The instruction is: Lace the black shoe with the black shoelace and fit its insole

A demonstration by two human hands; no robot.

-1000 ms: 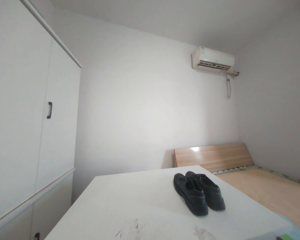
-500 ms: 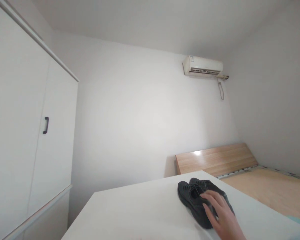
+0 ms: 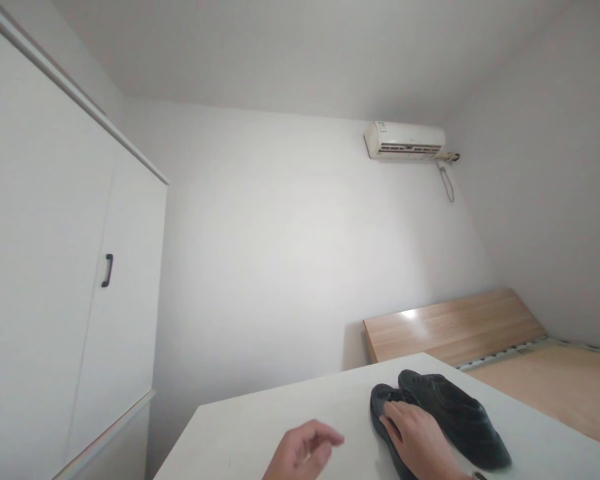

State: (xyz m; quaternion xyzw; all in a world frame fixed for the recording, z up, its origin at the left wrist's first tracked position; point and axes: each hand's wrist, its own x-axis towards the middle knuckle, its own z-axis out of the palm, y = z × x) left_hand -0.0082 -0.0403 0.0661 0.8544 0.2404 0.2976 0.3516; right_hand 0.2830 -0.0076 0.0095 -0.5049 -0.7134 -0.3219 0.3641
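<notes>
Where shoes [image 3: 463, 420] rest, white table [image 3: 240, 433], pale walls [image 3: 280, 233], air conditioner [image 3: 407, 139]

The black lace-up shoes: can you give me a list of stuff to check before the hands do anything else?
1. Right hand on the left shoe: ok, its fingers are over the upper.
2. Firm grip on that shoe: cannot tell, the hand hides its own hold.
3. Left hand on a shoe: not ok, it is apart from both, fingers curled, nothing seen in it.
4. Right shoe inside the table's edge: ok, white surface shows beyond it.
5. Laces tied: cannot tell, too blurred and covered.
</notes>
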